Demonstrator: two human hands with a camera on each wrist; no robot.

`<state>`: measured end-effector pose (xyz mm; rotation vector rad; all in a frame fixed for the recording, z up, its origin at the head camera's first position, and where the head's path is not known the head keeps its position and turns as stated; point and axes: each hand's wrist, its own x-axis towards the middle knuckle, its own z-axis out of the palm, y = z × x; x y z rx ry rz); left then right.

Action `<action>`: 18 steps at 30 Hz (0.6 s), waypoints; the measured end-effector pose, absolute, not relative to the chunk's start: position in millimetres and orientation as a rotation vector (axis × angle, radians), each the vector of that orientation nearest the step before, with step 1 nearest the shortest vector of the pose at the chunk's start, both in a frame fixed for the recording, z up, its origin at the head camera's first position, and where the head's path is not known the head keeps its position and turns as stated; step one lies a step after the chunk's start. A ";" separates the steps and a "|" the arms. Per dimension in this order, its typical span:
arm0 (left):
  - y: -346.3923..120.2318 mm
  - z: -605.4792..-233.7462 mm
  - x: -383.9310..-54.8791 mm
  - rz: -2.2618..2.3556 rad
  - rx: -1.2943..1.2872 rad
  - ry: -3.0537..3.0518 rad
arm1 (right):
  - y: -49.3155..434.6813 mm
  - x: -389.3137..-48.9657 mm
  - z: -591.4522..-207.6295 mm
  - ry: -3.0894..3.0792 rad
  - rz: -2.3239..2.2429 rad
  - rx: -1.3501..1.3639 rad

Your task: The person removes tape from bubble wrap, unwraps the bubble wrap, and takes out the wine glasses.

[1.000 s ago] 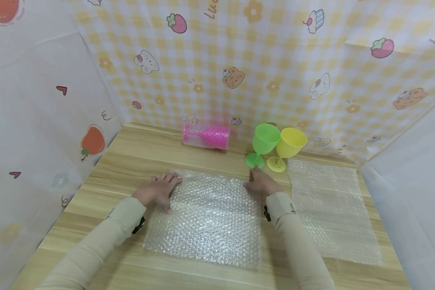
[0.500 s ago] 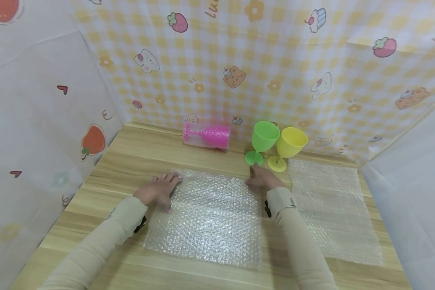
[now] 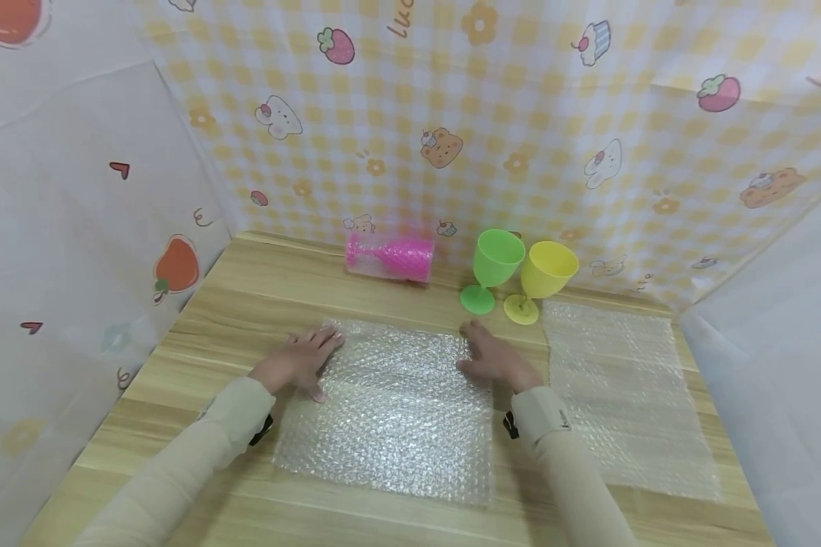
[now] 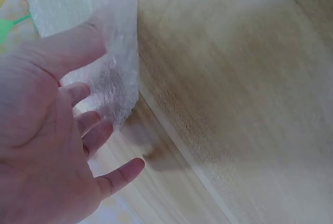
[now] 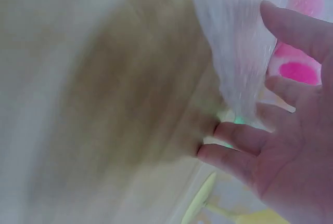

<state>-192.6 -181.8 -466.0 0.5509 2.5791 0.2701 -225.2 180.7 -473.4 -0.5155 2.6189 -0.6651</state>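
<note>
A sheet of bubble wrap (image 3: 397, 414) lies flat on the wooden table. Over its far left corner my left hand (image 3: 301, 361) rests with spread fingers; the left wrist view shows the thumb over the sheet's edge. My right hand (image 3: 494, 357) is at the far right corner, its fingers loosely extended and holding nothing. Just beyond those fingertips, apart from them, stands a green goblet (image 3: 496, 262). Right beside it is a yellow goblet (image 3: 547, 273), also upright. In the right wrist view, the bubble wrap (image 5: 234, 37) passes close to the thumb.
At the back of the table (image 3: 246, 281) a pink goblet (image 3: 405, 258) lies on its side, wrapped in clear bubble wrap. A second bubble wrap sheet (image 3: 632, 403) lies flat on the right. A patterned cloth (image 3: 383, 99) hangs behind.
My right hand has drawn back from the green goblet's base toward the bubble wrap corner. The green goblet has shifted slightly left and back. My left hand stays in place.
</note>
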 end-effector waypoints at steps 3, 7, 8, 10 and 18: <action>-180.2 -467.4 -188.6 0.242 0.554 2.610 | 179.6 -211.7 -474.2 2.664 -0.679 -0.546; -176.7 -473.4 -179.5 0.153 0.614 2.701 | 181.4 -196.7 -476.8 2.681 -0.907 -0.403; -175.9 -475.9 -176.5 0.126 0.636 2.738 | 182.1 -193.5 -477.9 2.671 -0.990 -0.349; -174.6 -479.7 -169.8 0.095 0.680 2.823 | 183.8 -186.7 -479.9 2.627 -1.166 -0.238; -178.6 -488.7 -137.8 0.455 0.561 3.085 | 197.3 -161.2 -485.8 2.371 -1.574 -0.072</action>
